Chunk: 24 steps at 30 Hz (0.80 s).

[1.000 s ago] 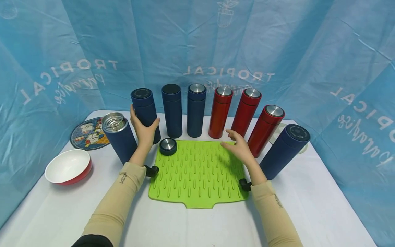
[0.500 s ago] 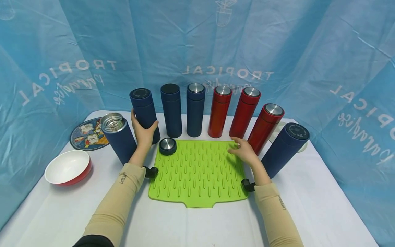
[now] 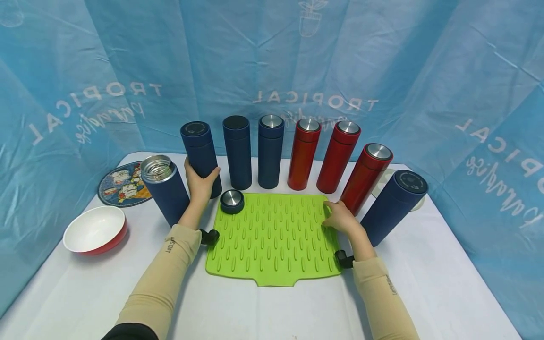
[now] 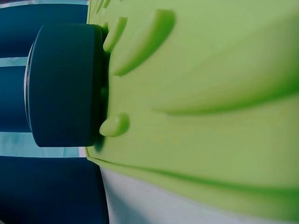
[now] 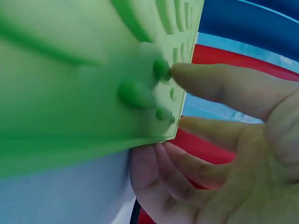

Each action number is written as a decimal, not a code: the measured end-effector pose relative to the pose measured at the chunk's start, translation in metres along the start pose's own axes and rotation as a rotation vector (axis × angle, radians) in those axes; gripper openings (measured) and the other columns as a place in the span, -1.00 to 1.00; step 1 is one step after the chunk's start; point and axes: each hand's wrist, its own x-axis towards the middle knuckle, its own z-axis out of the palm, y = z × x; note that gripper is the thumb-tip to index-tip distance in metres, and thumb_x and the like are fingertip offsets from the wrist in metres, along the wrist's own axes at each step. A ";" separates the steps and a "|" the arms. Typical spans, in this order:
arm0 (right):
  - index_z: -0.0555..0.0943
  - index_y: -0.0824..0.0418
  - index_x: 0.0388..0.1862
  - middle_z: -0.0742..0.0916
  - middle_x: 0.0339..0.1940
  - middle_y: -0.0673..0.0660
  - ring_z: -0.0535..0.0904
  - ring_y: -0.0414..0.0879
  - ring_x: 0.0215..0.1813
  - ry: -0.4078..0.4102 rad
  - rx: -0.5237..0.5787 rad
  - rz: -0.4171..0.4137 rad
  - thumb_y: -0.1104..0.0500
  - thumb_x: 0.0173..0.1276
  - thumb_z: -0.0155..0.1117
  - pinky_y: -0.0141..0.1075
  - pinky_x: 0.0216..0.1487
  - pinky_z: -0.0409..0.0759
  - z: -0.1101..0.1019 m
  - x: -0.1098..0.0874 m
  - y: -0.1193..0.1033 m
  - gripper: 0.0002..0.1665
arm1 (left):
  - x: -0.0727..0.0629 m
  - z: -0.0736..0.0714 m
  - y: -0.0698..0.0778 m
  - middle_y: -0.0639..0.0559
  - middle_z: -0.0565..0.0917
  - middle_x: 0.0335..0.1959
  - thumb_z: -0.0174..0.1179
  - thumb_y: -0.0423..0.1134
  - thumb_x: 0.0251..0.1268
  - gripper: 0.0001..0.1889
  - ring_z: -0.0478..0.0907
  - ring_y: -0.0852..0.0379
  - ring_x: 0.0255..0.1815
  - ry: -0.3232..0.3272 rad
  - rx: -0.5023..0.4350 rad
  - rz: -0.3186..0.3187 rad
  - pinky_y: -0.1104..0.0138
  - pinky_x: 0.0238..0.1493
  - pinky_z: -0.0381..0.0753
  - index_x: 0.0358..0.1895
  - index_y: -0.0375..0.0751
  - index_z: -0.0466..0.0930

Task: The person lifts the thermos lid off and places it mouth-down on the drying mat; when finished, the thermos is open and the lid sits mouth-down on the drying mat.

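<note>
My left hand [image 3: 199, 184] grips the lower body of a dark blue thermos [image 3: 200, 150] at the back left, fingers left of it and thumb at its right. My right hand [image 3: 343, 219] is at the right edge of a green ridged mat [image 3: 274, 236]. In the right wrist view its thumb [image 5: 201, 81] lies over the ridges, and the other fingers [image 5: 149, 175] meet the mat's edge, a gap between them. A round thermos lid [image 3: 232, 200] sits on the mat's far left corner. Beside my left forearm stands a lidless blue thermos [image 3: 166, 193], its metal neck showing. The left wrist view shows no hand.
More blue thermoses [image 3: 237, 153] and several red thermoses [image 3: 303, 156] stand in an arc behind the mat. A blue thermos [image 3: 388, 210] is right of my right hand. At the left are a red-and-white bowl [image 3: 95, 230] and a patterned round mat [image 3: 121, 185].
My right hand has come down and toward the right, from above the mat to its right edge. The left hand keeps its place on the blue thermos.
</note>
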 end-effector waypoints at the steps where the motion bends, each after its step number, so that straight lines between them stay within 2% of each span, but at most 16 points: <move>1: 0.26 0.39 0.34 0.34 0.26 0.48 0.27 0.30 0.26 -0.008 -0.007 0.007 0.26 0.10 0.32 0.10 0.17 0.33 0.000 -0.001 0.001 -0.19 | 0.000 0.000 0.000 -0.11 0.07 0.41 0.31 -0.18 0.09 -0.03 0.08 -0.03 0.40 -0.001 -0.003 -0.001 0.10 0.36 0.07 0.46 -0.01 -0.20; 7: 0.25 0.40 0.34 0.43 0.19 0.44 0.35 0.23 0.20 -0.047 -0.020 -0.020 0.27 0.08 0.33 0.06 0.16 0.35 -0.001 -0.004 0.010 -0.17 | 0.001 0.001 -0.001 -0.11 0.09 0.41 0.32 -0.20 0.07 -0.01 0.09 -0.04 0.39 -0.009 0.000 -0.019 0.10 0.35 0.09 0.46 0.00 -0.20; 12: 0.29 0.39 0.32 0.47 0.12 0.40 0.40 0.19 0.11 -0.046 -0.003 -0.046 0.28 0.09 0.32 0.04 0.11 0.39 0.001 -0.001 0.016 -0.21 | 0.001 -0.001 -0.003 -0.14 0.12 0.39 0.32 -0.15 0.07 -0.03 0.11 -0.07 0.39 0.007 0.035 -0.042 0.09 0.35 0.11 0.45 -0.02 -0.18; 19: 0.29 0.39 0.32 0.47 0.09 0.37 0.42 0.15 0.05 -0.039 0.012 -0.042 0.28 0.11 0.31 0.02 0.08 0.41 0.003 0.000 0.021 -0.22 | -0.007 -0.004 0.003 -0.13 0.16 0.37 0.34 -0.15 0.05 -0.04 0.16 -0.05 0.36 0.030 0.013 0.000 0.13 0.34 0.13 0.44 -0.04 -0.14; 24: 0.29 0.41 0.32 0.46 0.09 0.38 0.42 0.15 0.04 -0.026 0.001 -0.049 0.29 0.11 0.31 0.02 0.07 0.40 0.002 0.000 0.023 -0.23 | -0.013 -0.003 0.014 -0.11 0.16 0.36 0.34 -0.16 0.05 -0.04 0.15 -0.03 0.37 0.004 -0.035 0.055 0.15 0.34 0.13 0.43 -0.03 -0.14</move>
